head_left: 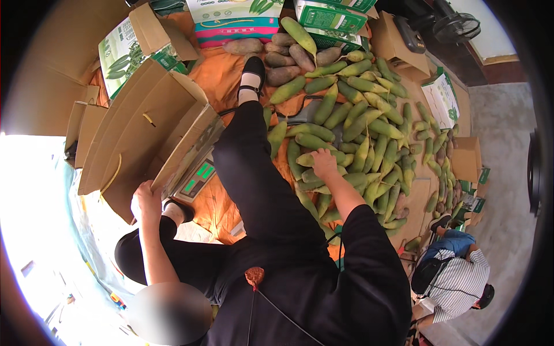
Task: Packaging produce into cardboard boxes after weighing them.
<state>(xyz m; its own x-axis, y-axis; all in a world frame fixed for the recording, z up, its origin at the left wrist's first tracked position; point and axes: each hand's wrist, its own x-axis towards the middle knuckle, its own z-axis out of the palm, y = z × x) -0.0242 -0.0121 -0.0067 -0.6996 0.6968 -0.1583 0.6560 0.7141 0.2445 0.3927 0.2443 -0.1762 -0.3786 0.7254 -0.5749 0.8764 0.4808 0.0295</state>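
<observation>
My left hand [145,202] is closed on the near edge of an open cardboard box [133,130] with yellow cord handles. The box stands tilted beside a scale [196,180] with a lit green display. Over the pile, my right hand [324,162] reaches down with its fingers curled on a green radish [306,160]. Many more green radishes [369,124] lie heaped around it. Purplish-brown radishes [283,75] are at the pile's far left side.
Printed cartons [334,17] stand along the far side, and another printed carton [118,55] is at far left. Orange cloth [216,81] covers the floor underneath. A fan [456,27] is at far right. Another person [459,268] with a black bag is at lower right.
</observation>
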